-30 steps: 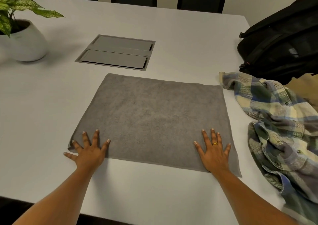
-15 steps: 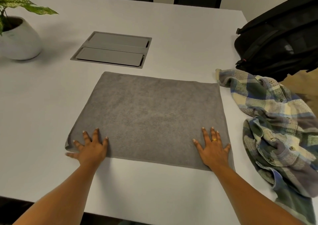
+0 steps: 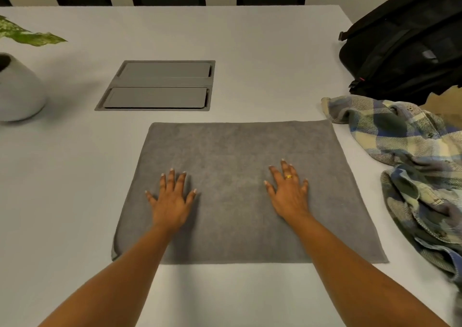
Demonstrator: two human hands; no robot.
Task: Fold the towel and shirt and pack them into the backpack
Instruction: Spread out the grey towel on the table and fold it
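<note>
Counter (image 3: 62, 176): pale and flat, it carries everything named below
Plant pot (image 3: 17, 91): white, at the far left edge, well apart from the work and no part of the task
Hatch (image 3: 160, 85): grey lidded recess set into the counter, just beyond the towel's far edge
Left hand (image 3: 171, 199): flat on the cloth with fingers spread and gripping nothing; a second ago it lay at the near left corner, and it has since slid forward and inward
Towel (image 3: 235, 146): grey, spread square in the middle of the counter in front of the person; the near left corner looks rounded and thick, so it is probably doubled over once already; it has stayed put while the hands travelled across it
Right hand (image 3: 290, 194): also flat and spread, a ring (image 3: 288, 176) on one finger, holding nothing; it has come up from the near right corner toward the middle, so the two hands now lie closer together
What this means: the stroke reads as smoothing the layer flat, so another fold is likely next and needs an edge pinched first
Shirt (image 3: 412, 171): plaid, crumpled in a heap just beside the towel's right edge, not yet folded
Backpack (image 3: 410, 51): black, at the far right behind the shirt; nothing is seen going into it yet, and whether it is unzipped I cannot tell
</note>
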